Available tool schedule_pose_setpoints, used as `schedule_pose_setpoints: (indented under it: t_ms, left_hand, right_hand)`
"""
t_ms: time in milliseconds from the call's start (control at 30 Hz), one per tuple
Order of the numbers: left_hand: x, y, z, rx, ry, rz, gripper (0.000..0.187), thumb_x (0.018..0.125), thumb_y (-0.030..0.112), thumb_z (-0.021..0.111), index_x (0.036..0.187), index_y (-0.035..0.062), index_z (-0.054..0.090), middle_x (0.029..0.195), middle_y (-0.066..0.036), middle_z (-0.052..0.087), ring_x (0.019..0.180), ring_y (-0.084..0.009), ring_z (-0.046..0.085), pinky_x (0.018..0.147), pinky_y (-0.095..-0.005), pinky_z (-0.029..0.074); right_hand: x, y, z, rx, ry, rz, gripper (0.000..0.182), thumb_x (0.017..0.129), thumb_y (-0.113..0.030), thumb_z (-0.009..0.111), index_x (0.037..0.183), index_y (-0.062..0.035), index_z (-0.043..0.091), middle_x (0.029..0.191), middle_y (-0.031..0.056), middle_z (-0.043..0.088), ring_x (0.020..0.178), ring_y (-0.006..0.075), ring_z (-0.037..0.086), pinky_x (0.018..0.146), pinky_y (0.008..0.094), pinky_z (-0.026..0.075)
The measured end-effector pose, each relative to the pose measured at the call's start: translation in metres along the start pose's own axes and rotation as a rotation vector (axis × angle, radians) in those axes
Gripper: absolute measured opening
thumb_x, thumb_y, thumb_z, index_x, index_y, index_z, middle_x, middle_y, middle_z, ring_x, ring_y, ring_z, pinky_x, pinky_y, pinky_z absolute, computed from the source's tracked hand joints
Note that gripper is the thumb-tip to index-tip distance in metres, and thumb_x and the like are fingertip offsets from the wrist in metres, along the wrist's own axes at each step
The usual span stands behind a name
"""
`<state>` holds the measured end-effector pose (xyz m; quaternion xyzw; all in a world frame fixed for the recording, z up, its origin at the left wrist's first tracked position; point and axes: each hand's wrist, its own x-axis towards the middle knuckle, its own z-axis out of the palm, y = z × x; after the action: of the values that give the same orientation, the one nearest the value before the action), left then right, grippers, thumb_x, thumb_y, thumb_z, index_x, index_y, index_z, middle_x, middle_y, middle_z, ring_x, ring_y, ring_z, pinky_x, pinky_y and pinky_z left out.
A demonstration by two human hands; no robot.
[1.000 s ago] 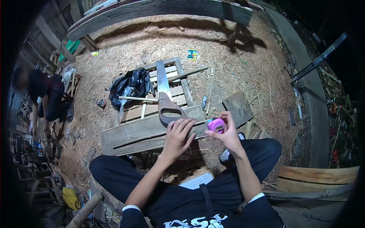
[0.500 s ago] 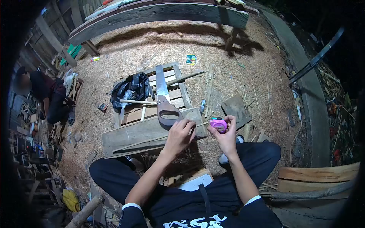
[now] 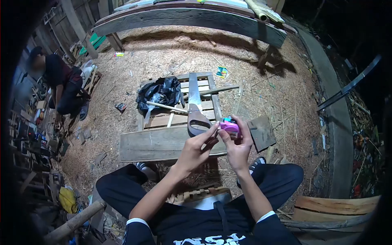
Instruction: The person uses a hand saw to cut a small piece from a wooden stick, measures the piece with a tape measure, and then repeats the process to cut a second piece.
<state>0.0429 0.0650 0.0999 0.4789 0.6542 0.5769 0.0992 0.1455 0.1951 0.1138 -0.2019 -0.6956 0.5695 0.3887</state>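
Note:
My right hand (image 3: 239,151) is closed around a pink tape measure (image 3: 230,128) with a blue part on top, held up over the front edge of the pallet (image 3: 155,143). My left hand (image 3: 194,151) is close beside it, with fingertips pinched together at the tape measure's left side. What those fingers hold, if anything, is hidden. Just beyond my left hand, a handsaw (image 3: 194,98) lies on the pallet, its brown handle toward me. To its left are a hammer (image 3: 170,119) with a light wooden handle and a crumpled black plastic bag (image 3: 159,96).
A flat dark board (image 3: 261,136) lies on the ground right of the pallet. A long wooden bench (image 3: 188,19) spans the back. Another person (image 3: 65,81) crouches at the left. Wood shavings (image 3: 286,110) and thin sticks cover the ground. Wide planks (image 3: 326,204) lie at lower right.
Both hands have come together, bringing my left fingertips to the tape measure. The thin stick that lay across the pallet's front plank no longer shows there. The view has shifted slightly.

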Motion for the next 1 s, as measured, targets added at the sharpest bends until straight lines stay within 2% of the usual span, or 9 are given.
schedule_pose_setpoints:
  t_ms: [167,433,533,567,667,700,800,933,1000]
  left_hand:
    - [-0.017,-0.007,-0.033,0.090,0.076,-0.098,0.060,0.091,-0.006,0.073,0.148,0.0076,0.061,0.111,-0.022,0.078,0.099,-0.0271,0.080,0.085,-0.0345,0.061]
    - [-0.041,-0.019,-0.058,0.131,0.178,-0.163,0.039,0.096,-0.006,0.068,0.134,-0.0063,0.066,0.102,-0.023,0.079,0.091,-0.0216,0.079,0.076,-0.0323,0.060]
    - [-0.047,-0.015,-0.065,0.034,0.290,-0.269,0.034,0.096,-0.002,0.067,0.130,-0.0015,0.071,0.093,-0.027,0.075,0.082,-0.0232,0.079,0.072,-0.0346,0.058]
    - [-0.049,-0.018,-0.074,0.022,0.250,-0.385,0.030,0.099,0.001,0.067,0.128,-0.0036,0.071,0.091,-0.023,0.077,0.083,-0.0145,0.076,0.073,-0.0321,0.058]
    - [-0.051,-0.029,-0.079,-0.229,0.293,-0.372,0.027,0.102,0.003,0.066,0.127,-0.0044,0.071,0.093,-0.018,0.080,0.087,-0.0092,0.072,0.075,-0.0307,0.059]
    - [-0.054,-0.034,-0.085,-0.287,0.178,-0.468,0.032,0.106,0.001,0.061,0.137,-0.0059,0.066,0.114,-0.005,0.076,0.100,-0.0097,0.069,0.089,-0.0280,0.058]
    - [-0.054,-0.041,-0.090,-0.337,0.200,-0.488,0.033,0.107,0.003,0.061,0.139,-0.0065,0.064,0.117,-0.007,0.075,0.102,-0.0103,0.069,0.091,-0.0294,0.058]
    - [-0.054,-0.037,-0.092,-0.365,0.187,-0.470,0.034,0.108,0.005,0.060,0.140,-0.0064,0.063,0.120,-0.008,0.075,0.105,-0.0111,0.069,0.094,-0.0302,0.058]
    - [-0.055,-0.036,-0.088,-0.386,0.278,-0.453,0.032,0.106,0.004,0.061,0.136,-0.0061,0.066,0.107,-0.010,0.079,0.096,-0.0081,0.068,0.083,-0.0282,0.059]
  right_hand:
    - [-0.010,-0.011,0.036,-0.200,-0.051,-0.280,0.053,0.087,-0.012,0.086,0.136,-0.0062,0.067,0.120,0.0140,0.066,0.107,0.0293,0.067,0.090,0.0378,0.056]
    - [-0.016,-0.016,0.076,-0.344,-0.150,-0.394,0.051,0.088,-0.008,0.085,0.136,-0.0096,0.069,0.122,0.0170,0.064,0.107,0.0339,0.068,0.086,0.0422,0.058]
    - [-0.025,-0.015,0.087,-0.380,-0.206,-0.374,0.051,0.088,-0.006,0.083,0.137,-0.0110,0.068,0.123,0.0182,0.062,0.106,0.0362,0.068,0.085,0.0433,0.057]
    - [-0.031,-0.011,0.090,-0.368,-0.238,-0.358,0.052,0.089,-0.005,0.081,0.139,-0.0129,0.067,0.123,0.0191,0.061,0.105,0.0378,0.068,0.085,0.0449,0.056]
    - [-0.039,-0.001,0.101,-0.376,-0.246,-0.281,0.053,0.090,-0.004,0.080,0.140,-0.0132,0.066,0.122,0.0192,0.061,0.103,0.0384,0.068,0.084,0.0459,0.056]
    - [-0.038,0.000,0.104,-0.381,-0.244,-0.304,0.052,0.090,-0.004,0.080,0.139,-0.0128,0.066,0.122,0.0198,0.062,0.102,0.0395,0.069,0.084,0.0464,0.056]
    - [-0.033,-0.009,0.106,-0.453,-0.305,-0.272,0.047,0.092,0.002,0.077,0.137,-0.0095,0.067,0.128,0.0180,0.060,0.107,0.0317,0.071,0.084,0.0383,0.064]
    - [-0.033,-0.014,0.105,-0.506,-0.352,-0.277,0.045,0.090,0.001,0.079,0.132,-0.0126,0.070,0.127,0.0194,0.059,0.105,0.0350,0.071,0.079,0.0417,0.061]
    - [-0.033,-0.018,0.106,-0.513,-0.349,-0.280,0.043,0.092,-0.004,0.077,0.133,-0.0149,0.069,0.124,0.0202,0.060,0.099,0.0387,0.070,0.079,0.0453,0.059]
